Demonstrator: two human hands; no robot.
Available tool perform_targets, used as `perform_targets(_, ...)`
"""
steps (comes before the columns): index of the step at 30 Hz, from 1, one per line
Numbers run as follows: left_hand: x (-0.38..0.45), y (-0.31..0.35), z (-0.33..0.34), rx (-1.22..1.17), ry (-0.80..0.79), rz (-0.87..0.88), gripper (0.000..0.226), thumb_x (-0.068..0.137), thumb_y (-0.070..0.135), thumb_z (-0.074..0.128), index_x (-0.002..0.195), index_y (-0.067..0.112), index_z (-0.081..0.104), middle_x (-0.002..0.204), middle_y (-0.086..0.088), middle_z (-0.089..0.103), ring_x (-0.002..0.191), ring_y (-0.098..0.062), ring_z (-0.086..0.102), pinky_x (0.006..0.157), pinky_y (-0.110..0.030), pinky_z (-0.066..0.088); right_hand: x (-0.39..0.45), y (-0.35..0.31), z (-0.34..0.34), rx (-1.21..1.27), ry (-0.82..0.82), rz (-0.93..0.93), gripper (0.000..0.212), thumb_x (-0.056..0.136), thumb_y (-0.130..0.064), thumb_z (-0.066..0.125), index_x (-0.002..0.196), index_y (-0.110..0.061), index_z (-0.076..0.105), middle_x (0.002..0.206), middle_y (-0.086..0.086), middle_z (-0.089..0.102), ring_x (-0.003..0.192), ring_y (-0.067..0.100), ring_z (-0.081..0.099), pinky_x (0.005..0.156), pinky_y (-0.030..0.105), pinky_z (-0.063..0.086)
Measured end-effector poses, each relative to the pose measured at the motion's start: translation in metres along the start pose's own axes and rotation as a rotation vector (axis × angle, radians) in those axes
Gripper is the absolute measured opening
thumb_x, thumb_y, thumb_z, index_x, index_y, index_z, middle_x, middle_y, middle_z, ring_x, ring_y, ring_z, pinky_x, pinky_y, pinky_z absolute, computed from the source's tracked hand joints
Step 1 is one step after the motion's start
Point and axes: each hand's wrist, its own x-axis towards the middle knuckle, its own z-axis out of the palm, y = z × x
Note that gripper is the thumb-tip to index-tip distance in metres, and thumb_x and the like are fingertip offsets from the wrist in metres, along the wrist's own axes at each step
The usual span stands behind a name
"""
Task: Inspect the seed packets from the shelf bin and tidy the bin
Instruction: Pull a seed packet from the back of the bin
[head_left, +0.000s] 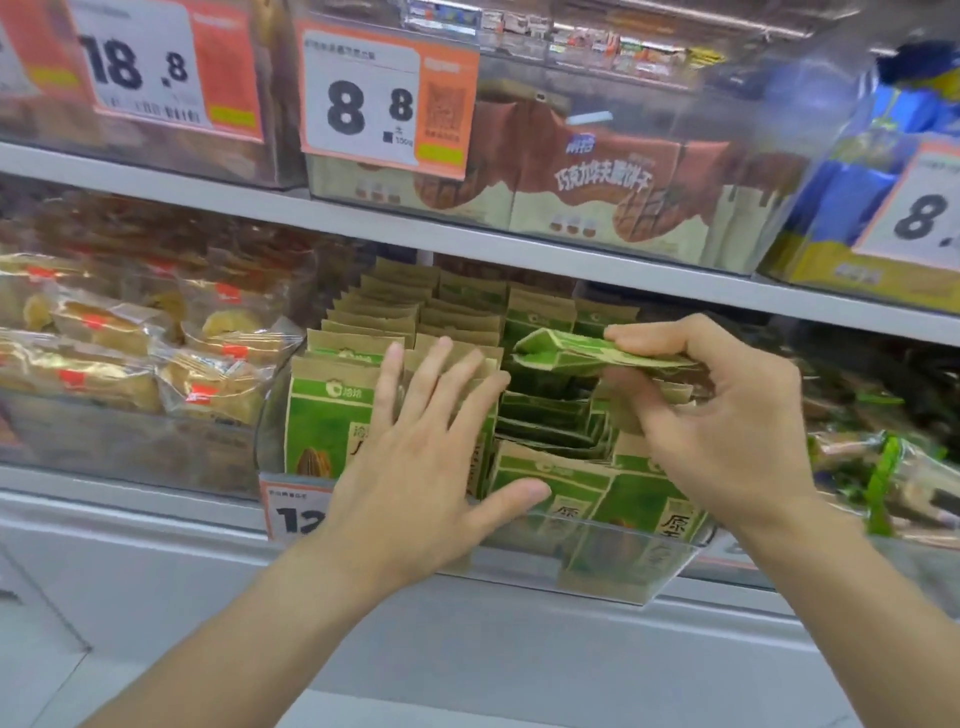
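Right hand (727, 415) pinches a packet (587, 353) flat above the bin's (613, 566) right gap, left hand (415, 467) spread open against the left rows (363, 338); risk: careless reinsertion may crumple it or topple neighbouring packets.

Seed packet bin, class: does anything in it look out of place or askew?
Yes. In the clear bin, the middle row has a sunken gap where green seed packets lie flat, not upright like the left row. The right hand holds one packet sideways above it.
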Motion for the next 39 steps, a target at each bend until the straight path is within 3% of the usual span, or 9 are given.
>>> perform_targets(7, 0.002, 0.004, 0.006, 0.017, 0.047, -0.013, 0.089, 0.094, 0.079, 0.021, 0.156, 0.016, 0.035, 0.163, -0.007, 0.032, 0.156, -0.028, -0.001, 0.124, -0.058, -0.004, -0.002, 0.01, 0.004, -0.095, 0.068, -0.147, 0.026, 0.072, 0.012, 0.08, 0.094, 0.001, 0.074, 0.11, 0.002, 0.074, 0.109, 0.007, 0.07, 0.097, 0.019, 0.053)
perform_targets(11, 0.0, 0.003, 0.006, -0.003, 0.051, -0.013, 0.089, 0.094, 0.079, 0.02, 0.156, 0.016, 0.033, 0.164, -0.005, 0.028, 0.156, -0.027, -0.006, 0.124, -0.056, -0.005, 0.009, 0.007, 0.014, -0.084, -0.012, -0.023, 0.024, 0.076, 0.007, 0.08, 0.095, -0.007, 0.075, 0.107, -0.004, 0.074, 0.106, 0.002, 0.069, 0.094, 0.017, 0.054)
perform_targets(16, -0.001, 0.002, 0.006, -0.017, 0.047, -0.008, 0.088, 0.095, 0.078, 0.02, 0.157, 0.017, 0.032, 0.164, -0.005, 0.028, 0.156, -0.027, -0.003, 0.125, -0.055, -0.003, 0.026, 0.004, 0.012, -0.099, -0.123, 0.241, 0.013, 0.085, -0.014, 0.082, 0.092, -0.021, 0.074, 0.09, -0.015, 0.075, 0.061, 0.008, 0.07, 0.063, 0.026, 0.059)
perform_targets(20, -0.001, 0.002, 0.007, -0.016, 0.049, -0.003, 0.088, 0.095, 0.078, 0.021, 0.157, 0.017, 0.033, 0.164, -0.006, 0.029, 0.156, -0.027, 0.0, 0.125, -0.055, -0.003, 0.033, 0.0, 0.007, -0.072, -0.224, 0.352, 0.006, 0.095, -0.028, 0.069, 0.09, -0.028, 0.072, 0.077, -0.009, 0.073, 0.065, 0.014, 0.071, 0.063, 0.044, 0.062)
perform_targets(23, -0.001, 0.002, 0.007, -0.011, 0.046, -0.004, 0.088, 0.095, 0.078, 0.02, 0.157, 0.017, 0.031, 0.164, -0.005, 0.028, 0.156, -0.026, -0.001, 0.125, -0.055, -0.003, 0.041, 0.006, 0.011, -0.225, -0.378, 0.312, 0.021, 0.103, -0.035, 0.055, 0.1, -0.026, 0.074, 0.08, -0.008, 0.071, 0.075, 0.007, 0.065, 0.071, 0.029, 0.055)
perform_targets(25, -0.001, 0.002, 0.008, -0.009, 0.046, -0.002, 0.088, 0.095, 0.078, 0.02, 0.157, 0.017, 0.032, 0.164, -0.005, 0.029, 0.156, -0.026, 0.001, 0.125, -0.055, -0.002, 0.045, 0.012, 0.019, -0.297, -0.47, 0.313, 0.028, 0.105, -0.033, 0.052, 0.108, -0.019, 0.075, 0.088, -0.006, 0.072, 0.082, 0.004, 0.063, 0.07, 0.016, 0.044)
perform_targets(30, -0.001, 0.003, 0.008, -0.014, 0.05, 0.0, 0.086, 0.095, 0.078, 0.02, 0.156, 0.018, 0.034, 0.163, -0.005, 0.031, 0.156, -0.027, 0.005, 0.125, -0.055, 0.001, 0.059, 0.02, 0.036, -0.375, -0.56, 0.378, 0.032, 0.105, -0.025, 0.055, 0.134, -0.016, 0.066, 0.126, 0.004, 0.07, 0.113, 0.022, 0.065, 0.095, 0.029, 0.048)
perform_targets(34, -0.001, 0.002, 0.008, -0.012, 0.051, -0.002, 0.086, 0.095, 0.077, 0.021, 0.156, 0.018, 0.035, 0.163, -0.005, 0.032, 0.156, -0.027, 0.008, 0.125, -0.055, 0.003, 0.067, 0.024, 0.043, -0.449, -0.462, 0.346, 0.016, 0.099, -0.024, 0.064, 0.112, -0.019, 0.072, 0.091, -0.003, 0.064, 0.081, 0.015, 0.058, 0.077, 0.026, 0.044)
perform_targets(39, -0.001, 0.002, 0.009, -0.006, 0.059, 0.005, 0.085, 0.095, 0.076, 0.022, 0.155, 0.017, 0.037, 0.161, -0.006, 0.035, 0.155, -0.028, 0.012, 0.125, -0.056, 0.005, 0.081, 0.033, 0.056, -0.57, -0.648, 0.466, 0.01, 0.093, -0.016, 0.07, 0.092, -0.026, 0.068, 0.105, 0.003, 0.07, 0.094, 0.022, 0.063, 0.083, 0.03, 0.054)
